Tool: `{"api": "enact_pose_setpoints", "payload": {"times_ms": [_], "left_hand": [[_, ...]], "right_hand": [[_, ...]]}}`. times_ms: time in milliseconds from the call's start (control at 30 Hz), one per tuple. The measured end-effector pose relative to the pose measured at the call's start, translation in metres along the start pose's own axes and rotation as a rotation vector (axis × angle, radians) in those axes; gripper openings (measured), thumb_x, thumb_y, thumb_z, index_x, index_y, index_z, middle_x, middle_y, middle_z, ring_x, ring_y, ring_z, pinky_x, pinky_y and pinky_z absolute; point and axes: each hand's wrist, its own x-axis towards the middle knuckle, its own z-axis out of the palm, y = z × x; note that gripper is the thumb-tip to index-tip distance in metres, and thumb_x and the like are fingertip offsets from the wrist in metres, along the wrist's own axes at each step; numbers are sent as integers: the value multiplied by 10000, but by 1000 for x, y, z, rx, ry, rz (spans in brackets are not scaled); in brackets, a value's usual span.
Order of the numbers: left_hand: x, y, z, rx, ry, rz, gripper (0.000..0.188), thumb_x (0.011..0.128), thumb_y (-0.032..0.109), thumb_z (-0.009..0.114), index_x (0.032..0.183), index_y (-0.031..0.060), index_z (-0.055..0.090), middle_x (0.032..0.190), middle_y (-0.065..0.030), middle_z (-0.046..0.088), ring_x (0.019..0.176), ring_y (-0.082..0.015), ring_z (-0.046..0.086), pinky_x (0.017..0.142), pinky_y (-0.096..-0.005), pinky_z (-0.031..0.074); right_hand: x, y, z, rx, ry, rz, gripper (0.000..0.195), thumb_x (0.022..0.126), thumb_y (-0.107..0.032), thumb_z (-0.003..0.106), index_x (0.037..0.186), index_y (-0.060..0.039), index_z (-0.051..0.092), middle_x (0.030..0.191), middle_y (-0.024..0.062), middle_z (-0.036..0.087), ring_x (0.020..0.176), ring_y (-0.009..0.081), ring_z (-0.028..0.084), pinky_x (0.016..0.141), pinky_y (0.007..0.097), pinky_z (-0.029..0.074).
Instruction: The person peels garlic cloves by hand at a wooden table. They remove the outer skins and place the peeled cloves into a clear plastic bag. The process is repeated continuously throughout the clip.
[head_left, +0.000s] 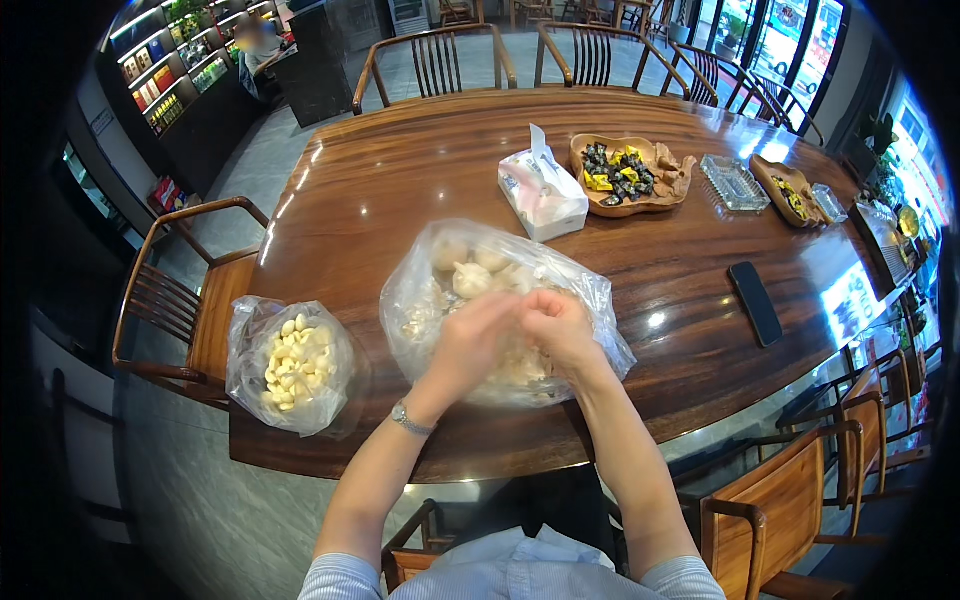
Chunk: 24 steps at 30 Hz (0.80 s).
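Note:
A large clear plastic bag (409, 289) lies spread on the table before me. Whole garlic bulbs (472, 280) sit in its far part, and loose papery garlic skins (525, 367) cover the part nearer me. Above the bag my left hand (476, 334), blurred by motion, meets my right hand (561, 326) at the fingertips. The right fingers are curled in. Whatever may be between the fingers is hidden. To the left, a smaller clear plastic bag (247, 360) stands at the table edge, holding many peeled garlic cloves (296, 360).
Beyond the large bag on the wooden table (375, 172) are a tissue pack (544, 195), a wooden candy tray (630, 206), a glass ashtray (735, 182) and a second wooden tray (787, 195). A phone (754, 304) lies right. Wooden chairs (199, 300) surround the table; a person (262, 60) sits far left.

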Motion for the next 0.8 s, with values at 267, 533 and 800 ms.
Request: {"api": "enact_pose_setpoints", "payload": {"times_ms": [267,533,800], "left_hand": [[7,3,-18,-820,160,-620,218,870,34,503,1065,-41,563,939,-94,616,706,-92,543,640,-205,440],[2,3,-11,-515,34,-427,188,799,9,598,985,-19,614,946,-61,599,803,-108,555,709,-215,451],[2,6,-7,-584,-10,-485,184,774,-7,622,957,-22,627,947,-70,611,797,-118,572,730,-241,467]], "right_hand": [[-8,-8,7,-388,37,-145,36,761,-52,558,763,-21,576,645,-18,548,569,27,460,522,185,368],[-10,-12,10,-147,-5,-155,100,820,-111,574,803,-13,589,683,-13,570,605,36,495,544,191,394],[-9,-11,7,-104,-17,-128,66,798,-63,554,788,-4,582,674,-23,550,603,30,479,541,183,383]]}}
